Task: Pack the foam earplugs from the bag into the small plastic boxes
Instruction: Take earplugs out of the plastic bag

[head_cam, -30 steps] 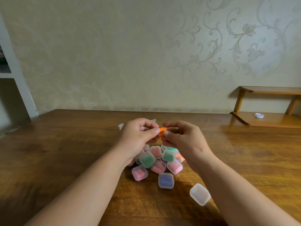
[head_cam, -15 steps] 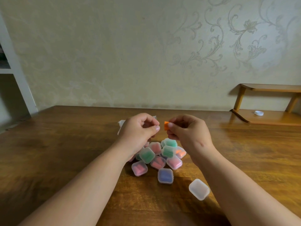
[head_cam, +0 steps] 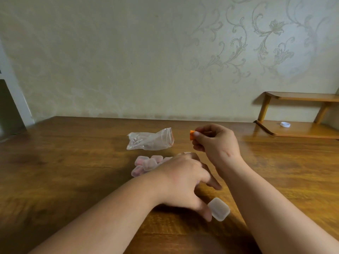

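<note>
My right hand (head_cam: 215,142) is raised above the table and pinches an orange foam earplug (head_cam: 192,134) between thumb and fingertips. My left hand (head_cam: 185,180) reaches down and to the right with its fingers spread, the thumb tip touching a clear small plastic box (head_cam: 219,208) that lies closed on the wood. A pile of small boxes (head_cam: 146,165) with coloured earplugs inside is partly hidden behind my left hand. The crumpled clear bag (head_cam: 149,139) lies beyond the pile.
The wooden table (head_cam: 73,171) runs to the wall. At the back right stands a low wooden shelf (head_cam: 300,130) with a white cap (head_cam: 285,124) on it. A white frame edge (head_cam: 16,99) is at the far left.
My left hand let go near the earplug and dropped right toward the lone clear box. My right hand kept the orange earplug and shifted right. The bag is now uncovered.
</note>
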`<state>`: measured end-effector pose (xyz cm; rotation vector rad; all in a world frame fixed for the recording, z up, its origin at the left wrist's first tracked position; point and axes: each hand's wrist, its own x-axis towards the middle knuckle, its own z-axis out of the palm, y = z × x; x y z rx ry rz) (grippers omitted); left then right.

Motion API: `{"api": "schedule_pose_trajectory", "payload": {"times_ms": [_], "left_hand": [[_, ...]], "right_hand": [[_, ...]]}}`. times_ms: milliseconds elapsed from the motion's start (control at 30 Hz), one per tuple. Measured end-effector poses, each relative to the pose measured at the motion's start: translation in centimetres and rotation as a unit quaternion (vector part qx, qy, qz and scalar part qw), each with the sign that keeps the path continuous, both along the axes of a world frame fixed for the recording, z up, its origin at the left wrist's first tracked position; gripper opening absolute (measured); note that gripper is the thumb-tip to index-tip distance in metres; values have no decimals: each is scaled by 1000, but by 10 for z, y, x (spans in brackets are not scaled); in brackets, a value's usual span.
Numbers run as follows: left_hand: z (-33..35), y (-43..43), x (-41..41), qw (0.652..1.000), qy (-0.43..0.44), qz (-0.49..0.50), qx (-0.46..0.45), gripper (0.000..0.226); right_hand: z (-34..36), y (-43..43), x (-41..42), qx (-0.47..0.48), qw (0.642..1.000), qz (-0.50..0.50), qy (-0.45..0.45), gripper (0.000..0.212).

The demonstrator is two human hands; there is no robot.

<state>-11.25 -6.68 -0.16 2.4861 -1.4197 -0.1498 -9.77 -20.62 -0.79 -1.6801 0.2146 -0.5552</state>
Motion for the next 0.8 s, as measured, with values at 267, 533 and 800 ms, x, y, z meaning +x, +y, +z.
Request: {"api": "schedule_pose_trajectory", "payload": {"times_ms": [267, 533, 800], "left_hand": [[-16, -10, 3, 995, 85, -23, 48, 53], [-10, 12, 21, 990, 97, 34, -97, 41], [-8, 46, 51, 926, 184, 79, -320, 28]], "right_hand": [[0, -1, 1, -3, 1000, 3, 6, 7], [1, 0, -2, -17, 999, -35, -16, 6], [3, 2, -4, -30, 997, -60, -36, 24]]}}
